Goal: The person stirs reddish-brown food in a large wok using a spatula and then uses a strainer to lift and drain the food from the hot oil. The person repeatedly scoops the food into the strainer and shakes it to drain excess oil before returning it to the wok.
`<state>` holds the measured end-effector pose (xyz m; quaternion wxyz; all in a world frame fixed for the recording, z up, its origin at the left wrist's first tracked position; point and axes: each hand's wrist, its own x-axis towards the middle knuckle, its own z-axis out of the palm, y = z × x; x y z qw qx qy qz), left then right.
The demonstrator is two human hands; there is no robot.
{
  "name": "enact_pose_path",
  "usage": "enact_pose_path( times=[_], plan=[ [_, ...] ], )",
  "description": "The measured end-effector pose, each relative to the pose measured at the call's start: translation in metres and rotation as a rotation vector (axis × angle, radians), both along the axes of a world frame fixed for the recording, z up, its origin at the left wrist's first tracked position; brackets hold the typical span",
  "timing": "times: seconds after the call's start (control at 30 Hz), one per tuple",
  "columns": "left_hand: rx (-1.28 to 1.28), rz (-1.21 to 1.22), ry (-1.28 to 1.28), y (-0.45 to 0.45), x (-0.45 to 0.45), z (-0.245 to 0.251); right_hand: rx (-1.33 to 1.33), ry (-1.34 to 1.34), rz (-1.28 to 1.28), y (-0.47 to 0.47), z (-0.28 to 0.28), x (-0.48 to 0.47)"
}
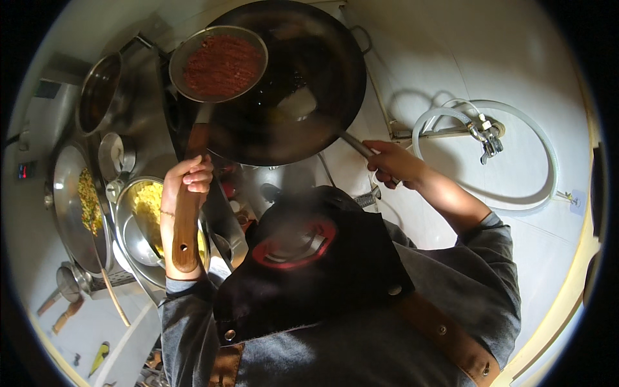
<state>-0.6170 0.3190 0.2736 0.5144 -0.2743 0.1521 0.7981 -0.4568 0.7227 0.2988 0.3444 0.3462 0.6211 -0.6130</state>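
Note:
My left hand (188, 176) grips the wooden handle (186, 230) of a round metal strainer. In the strainer's basket (178, 77) lies red, finely chopped food (222, 65). The basket is over the left part of a large dark wok (333, 63), which has a shiny, oily-looking bottom. My right hand (394, 163) is closed around a metal handle (357, 144) at the wok's near right rim. A pale, flat shape (297, 104) shows inside the wok, perhaps a utensil's blade. Haze hides whether it joins that handle.
Left stand a bowl (140, 275) of yellow food (149, 198), a small pot (111, 152), a deep metal pot (99, 94) and a wide pan (67, 213) with mixed food (88, 203). A coiled clear hose (546, 140) with a tap (492, 145) is at right.

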Motion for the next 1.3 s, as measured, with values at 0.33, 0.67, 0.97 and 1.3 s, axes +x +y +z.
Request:
enact_pose_path(
  times=[0.33,0.67,0.97,1.3],
  plan=[
    [-0.041,-0.028,0.085,-0.006,0.002,0.041,-0.236,0.048,-0.074,-0.064,-0.081,0.016],
    [-0.025,-0.010,-0.004,-0.016,0.017,0.034,-0.027,0.421,0.025,-0.112,-0.194,0.030],
    [-0.024,0.017,-0.040,-0.021,0.039,0.025,-0.123,0.286,-0.320,-0.141,-0.195,-0.018],
    [-0.166,-0.003,-0.084,-0.022,0.049,0.015,-0.266,0.325,-0.399,-0.098,-0.216,-0.077]
  ],
)
